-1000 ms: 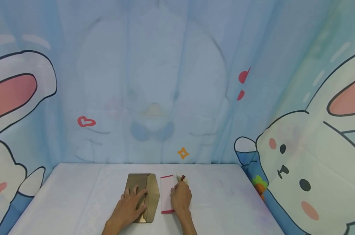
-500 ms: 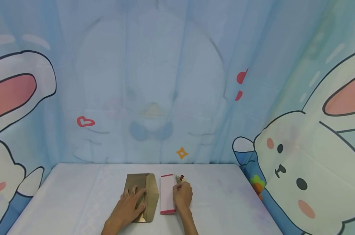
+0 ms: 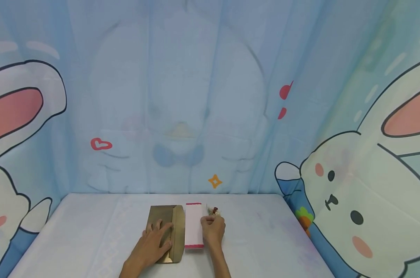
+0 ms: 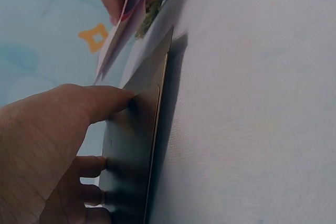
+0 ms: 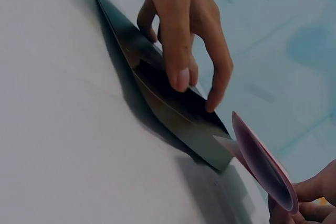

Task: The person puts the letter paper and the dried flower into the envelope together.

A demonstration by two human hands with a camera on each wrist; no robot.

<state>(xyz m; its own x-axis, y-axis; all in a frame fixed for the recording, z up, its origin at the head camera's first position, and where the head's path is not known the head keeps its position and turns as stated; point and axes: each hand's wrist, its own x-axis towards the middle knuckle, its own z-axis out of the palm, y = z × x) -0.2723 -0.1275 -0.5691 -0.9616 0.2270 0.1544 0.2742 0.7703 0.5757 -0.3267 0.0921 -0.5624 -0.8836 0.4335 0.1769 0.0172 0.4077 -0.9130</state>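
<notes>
A gold envelope (image 3: 165,213) lies on the table with its flap folded out to the right. My left hand (image 3: 150,243) rests on it, fingers spread across the surface. Between thumb and fingers, my right hand (image 3: 214,231) pinches the right edge of a folded pale pink sheet of paper (image 3: 194,227) with red-pink ends. In the right wrist view the paper (image 5: 260,161) curls into a narrow loop, raised above the table, its far end overlapping the envelope flap (image 5: 210,150). Just past my right fingertips lies a small sprig of dried flowers (image 3: 214,211).
A white cloth covers the table (image 3: 265,239). Behind it hangs a blue curtain (image 3: 182,96) printed with cartoon rabbits, its lower edge meeting the table's back edge.
My right hand has brought the folded paper leftward and slightly away from me, up beside the envelope flap. My left hand and the envelope stay put, as do the dried flowers.
</notes>
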